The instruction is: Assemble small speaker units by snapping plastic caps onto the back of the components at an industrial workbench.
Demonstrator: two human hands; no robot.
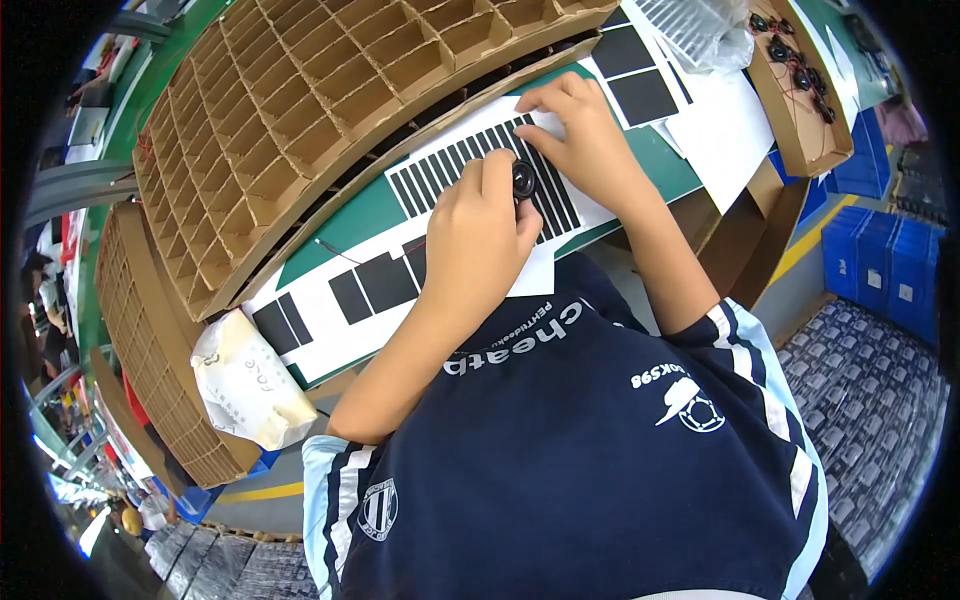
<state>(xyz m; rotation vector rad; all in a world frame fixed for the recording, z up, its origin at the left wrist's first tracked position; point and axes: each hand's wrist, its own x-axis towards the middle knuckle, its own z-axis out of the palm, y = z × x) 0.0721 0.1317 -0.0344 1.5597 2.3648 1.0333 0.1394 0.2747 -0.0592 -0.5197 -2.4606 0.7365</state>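
My left hand (480,225) is closed around a small round black speaker (523,180), its face turned to the right. Under both hands lies a white sheet with rows of narrow black strips (430,180). My right hand (580,130) reaches over the sheet's far right part. Its thumb and forefinger are bent and a little apart, with the tips at the upper ends of the strips; nothing shows between them. A thin wire (338,252) trails on the left of my left hand. The left fingertips are partly hidden behind the speaker.
Beyond the sheet stands a large cardboard tray with square compartments (300,110). More white sheets with black patches (375,287) lie on the green tabletop (345,222). At the far right, a cardboard box (820,150) holds several wired speakers. A white wrapped package (250,385) sits at the left.
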